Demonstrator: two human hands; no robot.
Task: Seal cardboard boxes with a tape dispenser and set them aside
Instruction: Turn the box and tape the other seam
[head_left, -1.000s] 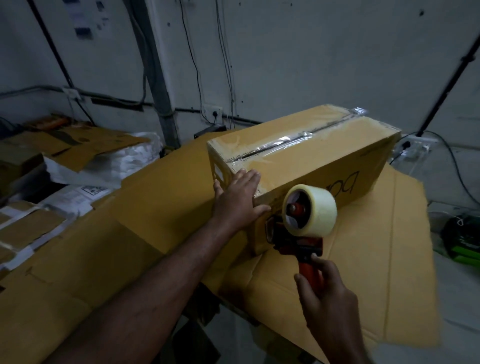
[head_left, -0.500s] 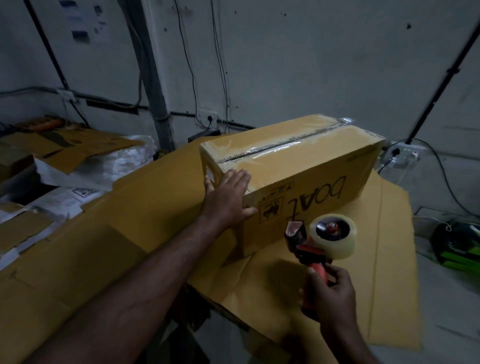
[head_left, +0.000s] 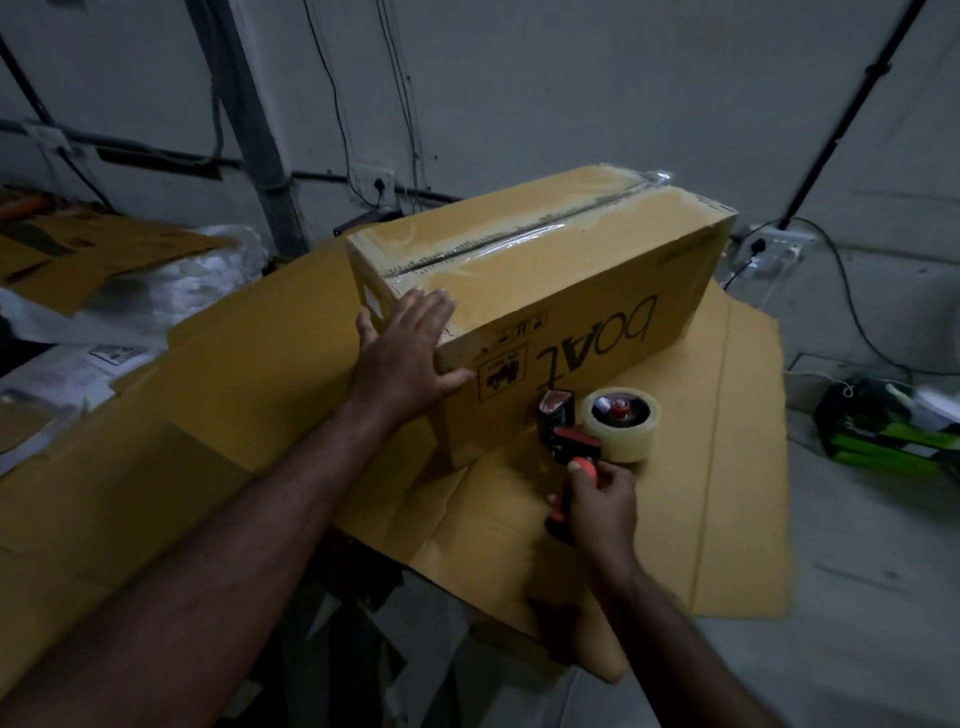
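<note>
Cardboard sheets: flattened brown sheets are spread across the centre and lower left of the frame, under the box.
Cardboard box: set on the sheets in the centre, its length running toward the upper right. The flaps are closed and the top seam is covered by a strip of clear tape. Black lettering is seen upside down on the near long side.
Left hand: laid on the box's near left corner, with fingers straight and spread over the top edge and the thumb stretched along the printed side. Nothing is gripped.
Right hand: seen at lower centre-right, fingers wrapped round the dispenser's orange handle.
Tape dispenser: held low, just beside the box's printed side. Whether the sheet is touched cannot be told.
Tape roll: clear, mounted on the dispenser and turned face up.
</note>
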